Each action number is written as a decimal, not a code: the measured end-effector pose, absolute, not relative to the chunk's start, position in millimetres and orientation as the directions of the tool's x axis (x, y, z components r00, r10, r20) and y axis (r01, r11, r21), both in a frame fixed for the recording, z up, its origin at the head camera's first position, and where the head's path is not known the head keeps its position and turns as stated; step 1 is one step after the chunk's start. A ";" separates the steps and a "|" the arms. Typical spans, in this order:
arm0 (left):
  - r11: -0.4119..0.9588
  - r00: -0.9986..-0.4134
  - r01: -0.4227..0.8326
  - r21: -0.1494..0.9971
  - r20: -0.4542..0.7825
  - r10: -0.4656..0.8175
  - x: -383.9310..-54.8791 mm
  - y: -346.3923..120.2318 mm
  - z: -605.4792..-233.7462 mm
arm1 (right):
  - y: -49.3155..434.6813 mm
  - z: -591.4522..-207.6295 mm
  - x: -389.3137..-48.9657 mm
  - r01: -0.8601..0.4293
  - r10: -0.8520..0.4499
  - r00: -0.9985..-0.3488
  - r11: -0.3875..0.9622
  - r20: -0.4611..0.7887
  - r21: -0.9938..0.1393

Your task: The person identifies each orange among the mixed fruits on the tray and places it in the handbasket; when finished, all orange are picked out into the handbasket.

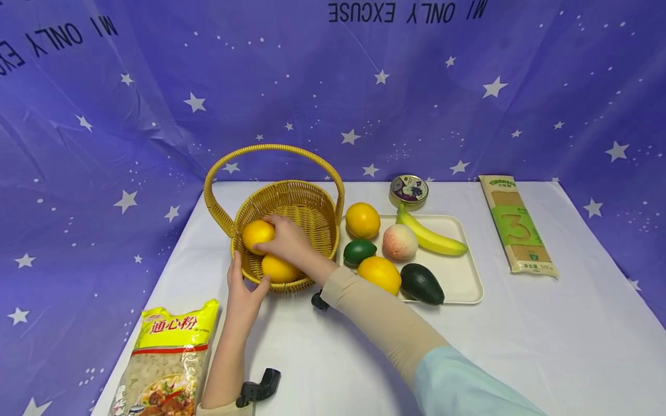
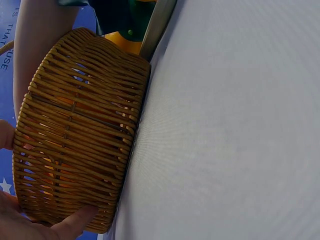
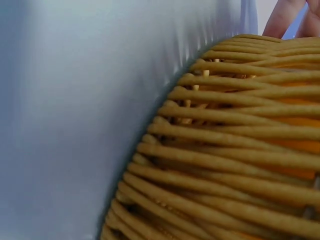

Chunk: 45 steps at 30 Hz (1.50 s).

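Note:
A woven wicker basket (image 1: 319, 202) with a tall hoop handle stands at the centre left of the table. Inside it, my right hand (image 1: 288, 242) grips a round orange (image 1: 257, 236), fingers over its top and thumb at its lower side. Another orange fruit (image 1: 280, 270) lies below it in the basket, partly hidden by that hand. My left hand (image 1: 243, 294) rests spread against the near-left rim. In the left wrist view a straight finger (image 2: 80, 220) lies along the outer wall of the basket (image 2: 80, 130). The right wrist view shows mainly the wicker wall (image 3: 220, 145).
Right of the basket, a white tray (image 1: 463, 283) bears an orange (image 1: 362, 220), a green lime-like fruit (image 1: 359, 252), a peach (image 1: 400, 242), a banana (image 1: 434, 238), a yellow fruit (image 1: 380, 274) and an avocado (image 1: 422, 284). A round tin (image 1: 409, 189), noodle pack (image 1: 517, 225) and pasta bag (image 1: 166, 364) lie around.

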<state>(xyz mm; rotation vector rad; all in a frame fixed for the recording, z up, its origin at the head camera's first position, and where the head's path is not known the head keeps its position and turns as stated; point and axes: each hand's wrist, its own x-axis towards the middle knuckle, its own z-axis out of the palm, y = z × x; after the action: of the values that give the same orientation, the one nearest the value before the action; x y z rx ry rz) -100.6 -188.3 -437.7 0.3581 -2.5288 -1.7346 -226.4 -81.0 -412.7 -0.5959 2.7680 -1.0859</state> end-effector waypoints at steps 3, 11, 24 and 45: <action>0.342 -0.972 -0.159 0.926 -0.086 -0.219 -100.4 -187.6 -437.7 | -79.2 -411.8 -225.1 -0.314 -0.407 -0.913 0.675 0.018 -0.668; 0.339 -0.973 -0.147 0.929 -0.073 -0.221 -99.8 -187.5 -438.5 | -70.3 -403.5 -220.4 -0.333 -0.436 -0.900 0.684 0.002 -0.649; 0.335 -0.972 -0.160 0.928 -0.090 -0.216 -100.2 -186.8 -436.3 | -37.9 -366.7 -211.6 -0.403 -0.442 -0.889 0.624 0.122 -0.670; 0.339 -0.973 -0.153 0.928 -0.081 -0.216 -98.3 -186.1 -435.5 | 73.7 -326.5 -155.3 -0.434 -0.254 -0.895 0.318 0.365 -0.843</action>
<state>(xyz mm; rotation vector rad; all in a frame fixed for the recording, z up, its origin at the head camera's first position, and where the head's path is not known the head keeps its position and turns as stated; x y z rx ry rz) -98.3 -186.1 -435.5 0.3481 -2.5245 -1.7393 -155.3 73.7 -326.5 -0.7074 2.6796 -1.8046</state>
